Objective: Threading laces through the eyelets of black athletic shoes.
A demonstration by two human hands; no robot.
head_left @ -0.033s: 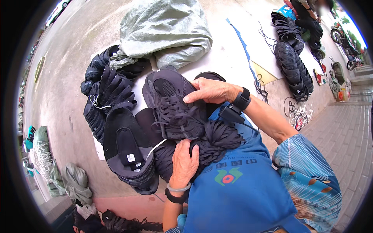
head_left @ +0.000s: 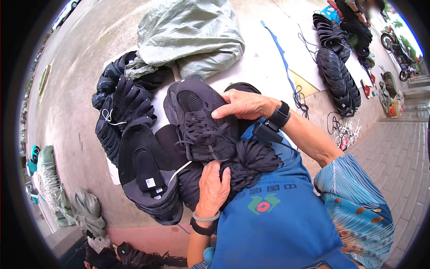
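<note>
A black laced shoe upper (head_left: pixel 204 127) lies across my lap, its tongue and mesh toward the far side. My right hand (head_left: pixel 245 105) grips its right edge, thumb on top and fingers hidden beneath. At the near end, my left hand (head_left: pixel 212 186) has its fingertips tucked under the upper, with the thumb pointing up beside it. A thick bundle of black shoelaces (head_left: pixel 255 159) rests on the blue apron (head_left: pixel 273 224), below and right of the upper. Just left is a nested stack of black shoe uppers (head_left: pixel 150 179), with a white string beside it.
More black uppers (head_left: pixel 118 103) are piled at the far left. A pale green woven sack (head_left: pixel 190 36) lies beyond my hands. At the far right sit another row of uppers (head_left: pixel 338 80), a black cord (head_left: pixel 301 101) and a person in dark clothes. Grey sacks (head_left: pixel 87 208) lie at left.
</note>
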